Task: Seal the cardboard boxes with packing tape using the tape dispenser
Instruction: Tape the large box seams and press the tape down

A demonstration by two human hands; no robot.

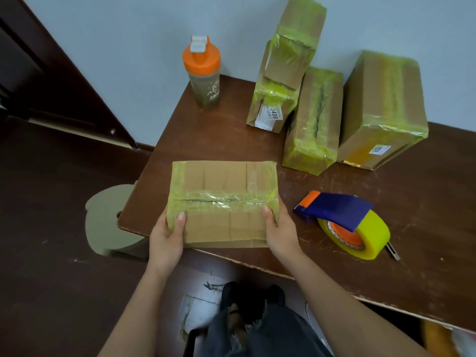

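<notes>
Both hands hold one box at the near edge of the bench. The left hand pinches its left end, thumb on top. The right hand pinches its right end the same way. Yellow tape runs along the seam between the two grips. The tape dispenser lies just right of the right grip. Three taped boxes and a bottle stand farther back.

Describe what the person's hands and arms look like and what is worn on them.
Both the left hand and the right hand are bare: no gloves, rings, watch or bracelets show. Both forearms are uncovered to the frame's bottom edge, with no sleeves in view. The fingernails look short and unpainted.
</notes>
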